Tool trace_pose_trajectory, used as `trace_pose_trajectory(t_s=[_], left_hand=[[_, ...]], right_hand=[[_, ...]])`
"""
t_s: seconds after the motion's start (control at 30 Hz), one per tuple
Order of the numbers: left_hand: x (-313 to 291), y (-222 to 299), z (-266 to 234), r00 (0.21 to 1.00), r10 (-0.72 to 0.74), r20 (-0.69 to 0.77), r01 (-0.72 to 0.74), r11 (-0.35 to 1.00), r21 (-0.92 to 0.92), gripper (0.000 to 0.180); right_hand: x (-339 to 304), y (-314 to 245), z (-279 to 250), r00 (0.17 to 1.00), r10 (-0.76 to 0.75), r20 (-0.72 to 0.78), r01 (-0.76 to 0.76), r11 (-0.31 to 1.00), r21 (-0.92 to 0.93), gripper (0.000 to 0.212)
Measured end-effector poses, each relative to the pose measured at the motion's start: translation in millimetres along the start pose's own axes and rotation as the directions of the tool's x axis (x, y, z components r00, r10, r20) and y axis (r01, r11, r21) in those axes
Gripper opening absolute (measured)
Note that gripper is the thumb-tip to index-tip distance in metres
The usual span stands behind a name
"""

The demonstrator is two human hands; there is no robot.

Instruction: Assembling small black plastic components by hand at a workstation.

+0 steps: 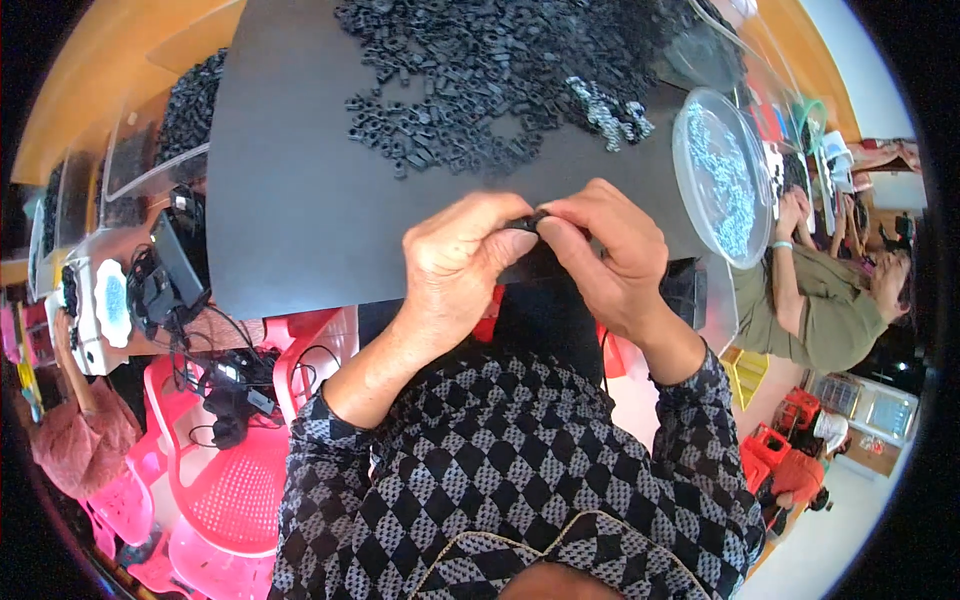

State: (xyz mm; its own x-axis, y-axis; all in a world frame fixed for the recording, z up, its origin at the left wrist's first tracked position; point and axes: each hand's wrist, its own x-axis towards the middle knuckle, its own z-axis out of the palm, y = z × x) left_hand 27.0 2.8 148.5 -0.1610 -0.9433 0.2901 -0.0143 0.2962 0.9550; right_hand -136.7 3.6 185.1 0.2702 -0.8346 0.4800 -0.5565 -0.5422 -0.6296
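My left hand (455, 255) and my right hand (612, 262) meet above the near edge of the dark table (290, 160). Between them, thumbs and forefingers pinch a small black plastic part (522, 224), mostly covered by the fingertips. Beyond the hands spreads a large heap of similar black parts (470, 105). At its right edge lies a small cluster of black parts with pale metallic bits (607, 115). A round clear tray (685, 175) to the right holds many tiny light-blue pieces (725, 185).
Clear bins (155, 180) with more black parts stand at the left, near a black box (180, 255) with cables. Pink plastic chairs (225, 490) are below them. A person in an olive top (825, 310) sits at the right; another person's arm (75, 370) shows far left.
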Motion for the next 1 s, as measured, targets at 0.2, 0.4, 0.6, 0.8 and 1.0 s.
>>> trace_pose_trajectory(t_s=[0.2, 0.4, 0.6, 0.8, 1.0], left_hand=[[0.1, -1.9, 1.0, 1.0, -0.004, 0.018, 0.004, 1.0, 0.001, 0.022], [-0.9, -0.1, 2.0, 0.999, 0.01, 0.031, -0.01, 1.0, 0.007, 0.022], [-3.0, -2.8, 3.6, 0.999, 0.047, 0.001, -0.047, 0.998, 0.036, 0.021], [-0.3, -2.2, 2.4, 0.995, 0.102, 0.0, -0.102, 0.993, 0.062, 0.022], [-1.5, -2.8, 2.7, 0.999, 0.04, -0.003, -0.04, 0.999, -0.01, 0.022]], right_hand=[[-1.2, 3.4, 1.9, 0.988, -0.148, -0.037, 0.147, 0.989, -0.036, 0.013], [-4.2, 3.6, 0.3, 0.997, -0.082, -0.006, 0.082, 0.997, 0.007, 0.014], [-0.9, 2.5, -4.1, 0.992, -0.125, 0.029, 0.125, 0.992, -0.01, 0.011], [-3.8, 6.4, -0.1, 0.984, -0.178, -0.022, 0.177, 0.983, -0.039, 0.013], [-4.7, 9.1, 5.0, 0.976, -0.215, -0.042, 0.214, 0.976, -0.024, 0.016]])
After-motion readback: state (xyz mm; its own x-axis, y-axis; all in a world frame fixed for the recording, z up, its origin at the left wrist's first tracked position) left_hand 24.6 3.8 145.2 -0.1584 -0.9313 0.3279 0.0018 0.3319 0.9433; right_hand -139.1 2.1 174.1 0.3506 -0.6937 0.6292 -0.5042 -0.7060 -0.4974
